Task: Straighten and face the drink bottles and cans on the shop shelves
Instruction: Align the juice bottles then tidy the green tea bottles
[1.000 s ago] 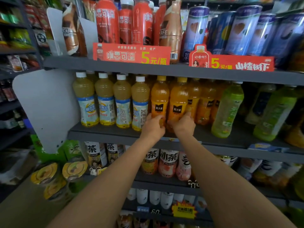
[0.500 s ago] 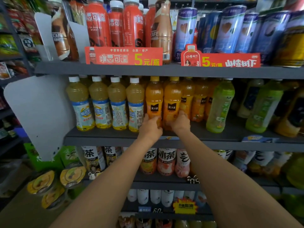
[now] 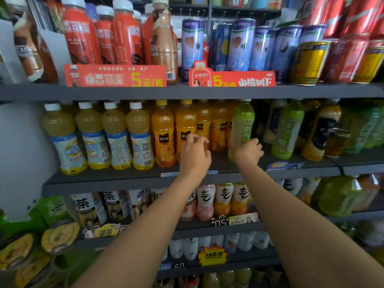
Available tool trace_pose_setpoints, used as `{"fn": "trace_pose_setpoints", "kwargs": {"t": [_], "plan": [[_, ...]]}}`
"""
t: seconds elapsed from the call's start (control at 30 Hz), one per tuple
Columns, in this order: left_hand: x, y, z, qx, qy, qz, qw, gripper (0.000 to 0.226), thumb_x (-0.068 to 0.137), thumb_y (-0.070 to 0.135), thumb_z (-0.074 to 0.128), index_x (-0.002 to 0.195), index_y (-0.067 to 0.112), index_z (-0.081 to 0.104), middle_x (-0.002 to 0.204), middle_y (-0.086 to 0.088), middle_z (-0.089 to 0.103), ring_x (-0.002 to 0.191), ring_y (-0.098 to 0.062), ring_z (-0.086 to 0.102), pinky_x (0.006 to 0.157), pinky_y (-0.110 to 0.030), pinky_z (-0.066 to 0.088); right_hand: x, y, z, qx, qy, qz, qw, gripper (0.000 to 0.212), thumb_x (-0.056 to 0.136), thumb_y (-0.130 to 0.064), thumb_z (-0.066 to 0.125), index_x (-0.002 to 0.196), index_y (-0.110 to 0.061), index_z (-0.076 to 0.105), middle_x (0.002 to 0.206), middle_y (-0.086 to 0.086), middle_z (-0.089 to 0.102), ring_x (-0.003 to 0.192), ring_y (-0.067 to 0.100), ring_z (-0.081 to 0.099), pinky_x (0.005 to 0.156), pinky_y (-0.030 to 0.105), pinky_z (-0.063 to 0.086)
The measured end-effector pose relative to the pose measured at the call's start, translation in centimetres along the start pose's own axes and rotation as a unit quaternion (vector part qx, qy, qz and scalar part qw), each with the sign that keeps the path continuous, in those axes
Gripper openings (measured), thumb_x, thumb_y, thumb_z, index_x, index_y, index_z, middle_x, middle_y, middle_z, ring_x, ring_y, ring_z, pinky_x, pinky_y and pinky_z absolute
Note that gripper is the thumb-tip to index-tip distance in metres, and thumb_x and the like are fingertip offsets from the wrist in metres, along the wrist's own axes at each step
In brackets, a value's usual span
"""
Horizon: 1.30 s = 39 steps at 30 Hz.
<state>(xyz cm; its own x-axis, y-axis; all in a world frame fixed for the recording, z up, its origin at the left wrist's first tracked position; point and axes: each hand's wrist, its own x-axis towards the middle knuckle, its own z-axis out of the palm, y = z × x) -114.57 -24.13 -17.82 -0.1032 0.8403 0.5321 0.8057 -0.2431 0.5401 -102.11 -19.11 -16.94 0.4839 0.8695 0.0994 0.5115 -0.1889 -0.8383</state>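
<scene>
Both hands have left the front orange juice bottles (image 3: 185, 132), now faced at the middle shelf's (image 3: 124, 179) front edge. The right hand (image 3: 247, 151) grips the leaning green bottle (image 3: 241, 129) beside them; the left hand (image 3: 194, 151) hovers, fingers loosely curled, empty.

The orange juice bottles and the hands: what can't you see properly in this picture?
Head view only:
- Right hand: its fingers curl behind the green bottle, so its grip on the far side is hidden.
- Left hand: blurred, so whether its fingertips touch the orange juice bottle is unclear.
- That bottle's base: covered by the left hand.
- Orange bottles behind the front row: hidden by those in front.
- Red cans: cut off by the top right edge.
</scene>
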Motion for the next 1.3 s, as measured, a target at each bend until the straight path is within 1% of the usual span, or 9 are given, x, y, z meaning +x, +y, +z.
{"fn": "trace_pose_setpoints", "kwargs": {"t": [0.2,0.43,0.57,0.67,0.73,0.87,1.0,1.13,1.3], "plan": [[1.0,1.8,2.9,0.002,0.016,-0.034,0.999,0.025,0.090,0.013,0.051,0.114,0.014,0.058,0.127,-0.004,0.042,0.108,-0.022,0.054,0.092,-0.035,0.049,3.2,1.0,0.6,-0.027,-0.034,-0.033,0.998,0.074,0.082,-0.035,0.069,0.135,0.000,0.030,0.140,0.018,0.039,0.132,0.035,0.032,0.105,0.046,0.032],[1.8,5.2,7.1,-0.052,0.031,-0.123,0.991,0.028,0.090,0.017,0.052,0.118,0.014,0.054,0.128,-0.007,0.044,0.112,-0.024,0.053,0.095,-0.038,0.046,6.7,2.7,-0.3,-0.031,-0.096,-0.093,0.991,0.067,0.080,-0.037,0.069,0.128,-0.001,0.040,0.131,0.017,0.050,0.125,0.036,0.038,0.098,0.043,0.038],[2.8,7.3,8.5,-0.119,0.017,-0.153,0.981,0.052,0.087,0.033,0.058,0.133,0.014,0.040,0.132,-0.007,0.046,0.121,-0.023,0.048,0.100,-0.039,0.044,6.2,4.1,-1.5,0.012,-0.087,-0.149,0.985,0.047,0.088,-0.028,0.060,0.121,0.001,0.045,0.121,0.019,0.055,0.117,0.034,0.044,0.085,0.040,0.043],[3.1,9.5,9.9,-0.133,0.002,-0.133,0.982,0.067,0.080,0.037,0.067,0.134,0.014,0.036,0.134,-0.007,0.044,0.127,-0.023,0.042,0.103,-0.035,0.039,5.8,5.4,-2.3,0.048,-0.083,-0.176,0.980,0.026,0.094,-0.018,0.049,0.115,-0.003,0.049,0.114,0.015,0.056,0.108,0.032,0.048,0.080,0.039,0.044],[2.9,10.3,10.7,-0.125,0.008,-0.116,0.985,0.072,0.074,0.038,0.072,0.133,0.015,0.038,0.134,-0.007,0.045,0.128,-0.025,0.040,0.105,-0.037,0.037,5.7,6.2,-2.9,0.077,-0.078,-0.207,0.972,0.022,0.092,-0.019,0.051,0.110,-0.006,0.052,0.109,0.013,0.058,0.106,0.031,0.052,0.085,0.040,0.047],[2.1,11.8,10.6,-0.123,0.021,-0.054,0.991,0.071,0.071,0.036,0.077,0.130,0.016,0.044,0.129,-0.004,0.050,0.125,-0.022,0.043,0.105,-0.037,0.037,5.3,7.3,-4.8,0.111,-0.056,-0.223,0.967,0.030,0.089,-0.024,0.053,0.114,-0.008,0.053,0.111,0.012,0.059,0.106,0.031,0.054,0.090,0.047,0.047],[1.0,14.8,10.2,-0.091,0.048,0.040,0.994,0.067,0.073,0.042,0.073,0.130,0.018,0.046,0.126,-0.001,0.051,0.121,-0.020,0.044,0.101,-0.033,0.038,4.6,7.9,-7.8,0.173,-0.005,-0.218,0.960,0.049,0.077,-0.047,0.042,0.109,-0.012,0.056,0.107,0.009,0.060,0.102,0.028,0.056,0.088,0.047,0.049],[-0.1,18.8,10.9,-0.098,0.058,0.102,0.988,0.067,0.073,0.040,0.073,0.129,0.015,0.047,0.125,-0.002,0.052,0.119,-0.018,0.045,0.100,-0.029,0.037,5.1,9.2,-12.7,0.138,0.042,-0.229,0.963,0.022,0.087,-0.031,0.053,0.101,-0.014,0.053,0.106,0.009,0.056,0.100,0.025,0.051,0.087,0.043,0.048],[-1.1,24.7,14.1,-0.155,0.002,0.125,0.980,0.069,0.073,0.040,0.074,0.130,0.015,0.045,0.127,-0.002,0.051,0.120,-0.018,0.049,0.099,-0.029,0.042,8.7,13.1,-18.2,-0.017,0.136,-0.221,0.966,0.024,0.094,-0.022,0.049,0.115,-0.010,0.051,0.117,0.007,0.048,0.111,0.024,0.042,0.097,0.029,0.032]]}}
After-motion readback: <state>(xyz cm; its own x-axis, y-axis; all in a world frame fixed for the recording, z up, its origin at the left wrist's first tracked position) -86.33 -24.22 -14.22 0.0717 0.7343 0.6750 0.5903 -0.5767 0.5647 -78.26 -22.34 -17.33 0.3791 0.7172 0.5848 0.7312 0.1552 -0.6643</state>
